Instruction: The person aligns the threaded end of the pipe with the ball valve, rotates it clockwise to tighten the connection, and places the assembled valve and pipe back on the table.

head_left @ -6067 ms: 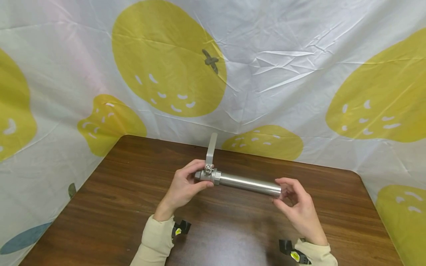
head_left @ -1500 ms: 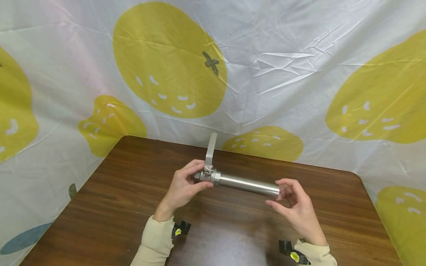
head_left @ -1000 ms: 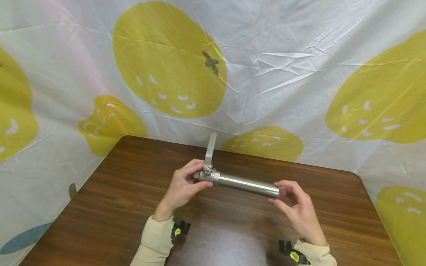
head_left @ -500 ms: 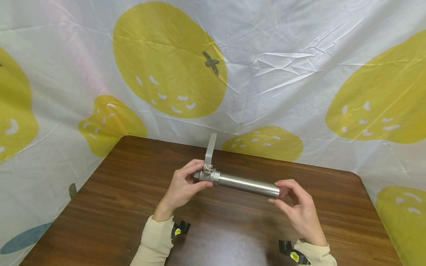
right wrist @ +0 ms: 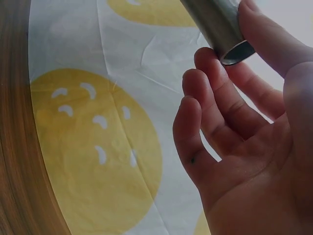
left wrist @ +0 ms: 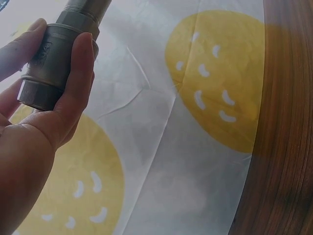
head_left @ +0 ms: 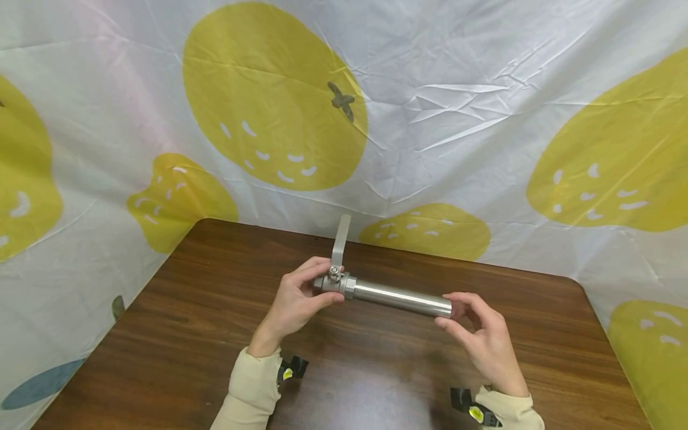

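A metal ball valve [head_left: 334, 283] with a flat lever handle [head_left: 341, 239] is in my left hand [head_left: 292, 301], thumb in front and fingers behind its body. The lever points away from me, across the line of the pipe. A smooth steel pipe [head_left: 400, 298] extends rightward from the valve's hex end. My right hand [head_left: 486, 337] pinches the pipe's free end between thumb and fingers. In the right wrist view, the pipe's open end [right wrist: 238, 53] shows as hollow. The left wrist view shows the valve body [left wrist: 49, 61] between thumb and fingers. How the pipe joins inside the valve is hidden.
A dark brown wooden table [head_left: 215, 280] lies below both hands. White cloth [head_left: 451, 137] with yellow fruit prints hangs behind it and along both sides. Black wrist cameras [head_left: 294, 366] sit at the cuffs.
My right thumb and fingertips have shifted on the pipe's end; the thumb was lower and farther left 1.5 seconds ago. The left hand, valve and lever stay nearly in place.
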A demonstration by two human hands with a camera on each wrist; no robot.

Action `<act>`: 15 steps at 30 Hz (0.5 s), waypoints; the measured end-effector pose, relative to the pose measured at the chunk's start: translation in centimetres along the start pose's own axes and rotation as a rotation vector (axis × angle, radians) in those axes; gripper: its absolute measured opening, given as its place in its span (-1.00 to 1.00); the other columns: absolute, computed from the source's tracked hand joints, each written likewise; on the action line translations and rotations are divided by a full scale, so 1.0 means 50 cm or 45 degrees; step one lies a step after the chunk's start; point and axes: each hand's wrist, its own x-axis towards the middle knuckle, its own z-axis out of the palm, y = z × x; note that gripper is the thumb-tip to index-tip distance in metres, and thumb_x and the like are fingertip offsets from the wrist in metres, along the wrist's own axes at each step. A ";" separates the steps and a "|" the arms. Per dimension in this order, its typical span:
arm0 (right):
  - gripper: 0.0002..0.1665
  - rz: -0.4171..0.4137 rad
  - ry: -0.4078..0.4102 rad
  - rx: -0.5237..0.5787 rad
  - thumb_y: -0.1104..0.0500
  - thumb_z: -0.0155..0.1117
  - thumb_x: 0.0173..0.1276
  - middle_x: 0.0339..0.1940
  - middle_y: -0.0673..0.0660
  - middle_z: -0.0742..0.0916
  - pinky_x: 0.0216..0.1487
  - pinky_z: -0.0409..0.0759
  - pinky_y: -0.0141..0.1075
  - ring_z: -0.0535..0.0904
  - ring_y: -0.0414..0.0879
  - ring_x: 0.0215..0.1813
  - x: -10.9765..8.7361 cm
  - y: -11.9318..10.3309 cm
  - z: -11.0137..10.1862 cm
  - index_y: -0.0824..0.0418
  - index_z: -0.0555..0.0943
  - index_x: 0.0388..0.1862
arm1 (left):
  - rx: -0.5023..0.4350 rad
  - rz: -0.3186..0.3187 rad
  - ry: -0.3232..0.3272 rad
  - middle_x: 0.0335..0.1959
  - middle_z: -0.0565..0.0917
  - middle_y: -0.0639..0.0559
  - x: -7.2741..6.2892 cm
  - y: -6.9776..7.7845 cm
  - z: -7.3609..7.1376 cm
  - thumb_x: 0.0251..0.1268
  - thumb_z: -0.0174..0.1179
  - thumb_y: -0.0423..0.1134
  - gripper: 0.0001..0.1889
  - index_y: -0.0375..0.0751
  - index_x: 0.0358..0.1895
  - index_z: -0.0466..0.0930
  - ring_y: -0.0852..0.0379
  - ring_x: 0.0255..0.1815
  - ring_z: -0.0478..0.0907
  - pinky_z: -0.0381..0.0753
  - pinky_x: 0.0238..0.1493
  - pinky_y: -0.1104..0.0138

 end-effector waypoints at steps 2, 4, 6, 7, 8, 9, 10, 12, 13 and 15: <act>-0.53 0.015 0.006 -0.013 0.53 0.44 0.00 -0.41 -0.05 0.59 -0.26 0.52 -0.57 0.53 -0.36 -0.33 0.000 -0.002 0.000 0.30 0.60 -0.08 | 0.001 -0.002 -0.001 -0.02 0.54 -0.36 0.001 0.000 0.000 -0.06 0.41 -0.56 -0.49 -0.58 0.06 0.53 0.26 -0.09 0.53 0.60 -0.08 0.50; -0.57 0.039 0.022 -0.016 0.53 0.44 0.01 -0.42 -0.09 0.60 -0.27 0.53 -0.59 0.54 -0.37 -0.34 0.000 -0.004 0.001 0.29 0.61 -0.11 | 0.002 -0.003 -0.004 -0.02 0.54 -0.35 0.001 -0.001 0.001 -0.07 0.41 -0.57 -0.50 -0.58 0.05 0.54 0.26 -0.09 0.52 0.60 -0.09 0.50; -0.60 0.068 0.041 -0.028 0.52 0.44 0.01 -0.43 -0.15 0.62 -0.28 0.52 -0.60 0.55 -0.38 -0.35 0.000 -0.006 0.002 0.28 0.62 -0.16 | 0.003 -0.003 -0.007 -0.02 0.54 -0.34 0.002 -0.002 0.001 -0.07 0.41 -0.56 -0.50 -0.57 0.05 0.54 0.26 -0.09 0.52 0.60 -0.09 0.50; -0.62 0.083 0.049 -0.036 0.52 0.43 0.02 -0.44 -0.17 0.63 -0.28 0.52 -0.61 0.55 -0.39 -0.35 0.000 -0.007 0.003 0.28 0.62 -0.17 | 0.002 -0.005 -0.009 -0.02 0.54 -0.33 0.002 -0.003 0.001 -0.07 0.41 -0.56 -0.50 -0.57 0.05 0.54 0.26 -0.09 0.52 0.60 -0.09 0.50; -0.64 0.093 0.056 -0.045 0.52 0.43 0.02 -0.44 -0.19 0.63 -0.28 0.51 -0.61 0.55 -0.39 -0.35 -0.001 -0.007 0.003 0.28 0.63 -0.19 | 0.002 -0.004 -0.011 -0.02 0.54 -0.33 0.002 -0.003 0.001 -0.07 0.41 -0.56 -0.50 -0.57 0.05 0.54 0.26 -0.10 0.52 0.59 -0.09 0.50; -0.65 0.105 0.061 -0.045 0.52 0.42 0.03 -0.45 -0.21 0.64 -0.30 0.51 -0.61 0.55 -0.40 -0.36 -0.001 -0.007 0.004 0.27 0.63 -0.20 | -0.002 -0.006 -0.011 -0.02 0.54 -0.34 0.002 -0.003 0.001 -0.07 0.41 -0.56 -0.50 -0.57 0.05 0.54 0.26 -0.10 0.52 0.59 -0.09 0.50; -0.67 0.112 0.060 -0.046 0.52 0.41 0.04 -0.45 -0.22 0.64 -0.31 0.51 -0.60 0.55 -0.40 -0.36 -0.001 -0.007 0.004 0.27 0.63 -0.22 | -0.004 -0.006 -0.011 -0.02 0.54 -0.34 0.002 -0.003 0.001 -0.07 0.41 -0.56 -0.50 -0.58 0.05 0.54 0.25 -0.10 0.52 0.59 -0.10 0.50; -0.70 0.115 0.061 -0.047 0.51 0.40 0.06 -0.45 -0.24 0.64 -0.35 0.51 -0.59 0.55 -0.41 -0.36 -0.001 -0.006 0.004 0.27 0.63 -0.23 | -0.010 -0.011 -0.011 -0.03 0.54 -0.34 0.002 -0.003 0.002 -0.07 0.41 -0.57 -0.50 -0.58 0.05 0.54 0.26 -0.10 0.52 0.59 -0.10 0.51; -0.70 0.115 0.061 -0.042 0.51 0.40 0.06 -0.45 -0.24 0.64 -0.36 0.51 -0.58 0.55 -0.41 -0.37 -0.001 -0.005 0.004 0.27 0.63 -0.24 | -0.014 -0.014 -0.010 -0.03 0.54 -0.35 0.002 -0.002 0.002 -0.08 0.41 -0.58 -0.50 -0.59 0.04 0.54 0.26 -0.10 0.52 0.59 -0.10 0.51; -0.71 0.112 0.062 -0.026 0.51 0.40 0.06 -0.46 -0.24 0.65 -0.40 0.51 -0.56 0.55 -0.41 -0.38 -0.002 -0.004 0.005 0.27 0.63 -0.25 | -0.016 -0.016 -0.010 -0.03 0.54 -0.35 0.002 -0.001 0.002 -0.08 0.41 -0.59 -0.50 -0.59 0.04 0.54 0.26 -0.10 0.52 0.59 -0.11 0.51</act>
